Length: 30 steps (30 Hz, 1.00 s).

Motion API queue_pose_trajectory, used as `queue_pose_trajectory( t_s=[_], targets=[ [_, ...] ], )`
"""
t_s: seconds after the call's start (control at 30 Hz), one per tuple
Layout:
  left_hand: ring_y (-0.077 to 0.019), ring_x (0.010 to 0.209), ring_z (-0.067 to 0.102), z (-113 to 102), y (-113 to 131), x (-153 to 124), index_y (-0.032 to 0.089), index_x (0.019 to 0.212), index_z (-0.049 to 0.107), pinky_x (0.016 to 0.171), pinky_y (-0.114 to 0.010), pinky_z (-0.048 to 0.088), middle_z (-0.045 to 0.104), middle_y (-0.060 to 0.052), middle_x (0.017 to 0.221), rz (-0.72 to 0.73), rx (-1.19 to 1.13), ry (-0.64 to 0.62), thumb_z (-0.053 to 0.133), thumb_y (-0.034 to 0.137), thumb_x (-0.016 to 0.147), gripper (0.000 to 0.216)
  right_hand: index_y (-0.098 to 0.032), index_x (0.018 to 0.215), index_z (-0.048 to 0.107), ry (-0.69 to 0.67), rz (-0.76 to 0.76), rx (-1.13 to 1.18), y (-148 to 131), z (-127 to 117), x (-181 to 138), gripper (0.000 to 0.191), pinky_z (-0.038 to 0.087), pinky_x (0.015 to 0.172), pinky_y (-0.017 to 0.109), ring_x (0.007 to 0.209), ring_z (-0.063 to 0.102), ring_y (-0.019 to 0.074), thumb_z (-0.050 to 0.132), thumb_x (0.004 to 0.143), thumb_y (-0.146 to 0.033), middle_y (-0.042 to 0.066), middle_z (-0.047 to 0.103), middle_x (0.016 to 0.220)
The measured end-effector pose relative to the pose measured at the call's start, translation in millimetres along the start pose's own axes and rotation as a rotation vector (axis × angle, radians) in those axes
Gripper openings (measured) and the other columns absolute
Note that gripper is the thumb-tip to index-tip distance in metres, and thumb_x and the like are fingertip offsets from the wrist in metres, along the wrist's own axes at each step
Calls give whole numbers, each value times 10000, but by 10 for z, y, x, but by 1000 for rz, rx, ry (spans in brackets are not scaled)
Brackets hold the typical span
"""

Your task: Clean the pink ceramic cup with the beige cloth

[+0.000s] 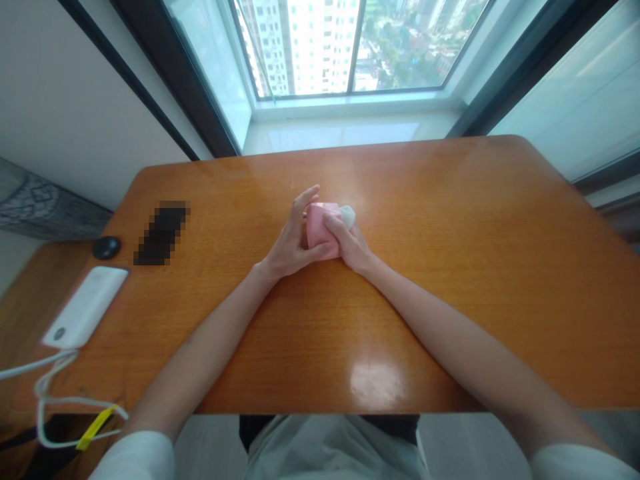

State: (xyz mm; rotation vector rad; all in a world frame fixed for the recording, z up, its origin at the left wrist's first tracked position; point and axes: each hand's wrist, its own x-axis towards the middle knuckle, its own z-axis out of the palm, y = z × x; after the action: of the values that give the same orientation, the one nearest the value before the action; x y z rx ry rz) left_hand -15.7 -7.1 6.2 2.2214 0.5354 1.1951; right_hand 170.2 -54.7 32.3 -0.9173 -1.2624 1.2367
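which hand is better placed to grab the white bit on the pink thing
Right, probably. The right hand lies just beside the white bit and covers that end of the pink thing. The left hand cups the opposite side, farther from it.

The cloth (320,230) is pale pink, with a white tip (347,215). The table (450,267) is glossy orange-brown wood with a faint grain. The power bank (86,307) is white, and its cable (50,393) is white with a yellow tag (95,427). The disc (106,247) is black. The fabric (40,207) is grey with a darker ornamental pattern. The sleeves (135,460) are white.
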Motion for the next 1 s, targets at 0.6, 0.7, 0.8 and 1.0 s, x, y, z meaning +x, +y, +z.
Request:
queue_pose_trajectory(
  t_s=[0.6, 0.7, 0.8, 1.0],
  targets=[
    [-412, 1659, 507, -169, -2, 20, 331, 1821, 253, 1363, -600, 498, 481, -193, 1775, 177, 344, -112, 949, 729, 862, 1250, -252, 930, 712, 67, 11, -14, -11, 7, 23, 606, 607, 855, 359, 889, 625, 205, 727, 934, -858, 17, 682, 920],
    [-403, 1641, 522, -162, 1, 25, 346, 1806, 282, 1350, -596, 514, 493, -181, 1762, 177, 334, -100, 971, 691, 854, 1224, -252, 952, 710, 62, 14, -17, -12, 6, 18, 604, 620, 890, 370, 932, 656, 218, 723, 940, -855, 24, 699, 937],
    [-403, 1621, 539, -159, 6, 27, 344, 1795, 305, 1342, -595, 522, 504, -176, 1750, 182, 327, -87, 979, 667, 851, 1204, -251, 962, 707, 63, 19, -18, -13, 5, 15, 603, 621, 901, 376, 961, 668, 227, 723, 940, -853, 30, 708, 957],
    [-407, 1596, 549, -150, 9, 27, 339, 1788, 290, 1324, -596, 530, 509, -182, 1728, 184, 357, -87, 972, 666, 852, 1204, -254, 949, 706, 61, 2, -13, 11, -1, 27, 576, 606, 883, 366, 929, 642, 217, 722, 956, -830, 23, 688, 945]
  ],
)
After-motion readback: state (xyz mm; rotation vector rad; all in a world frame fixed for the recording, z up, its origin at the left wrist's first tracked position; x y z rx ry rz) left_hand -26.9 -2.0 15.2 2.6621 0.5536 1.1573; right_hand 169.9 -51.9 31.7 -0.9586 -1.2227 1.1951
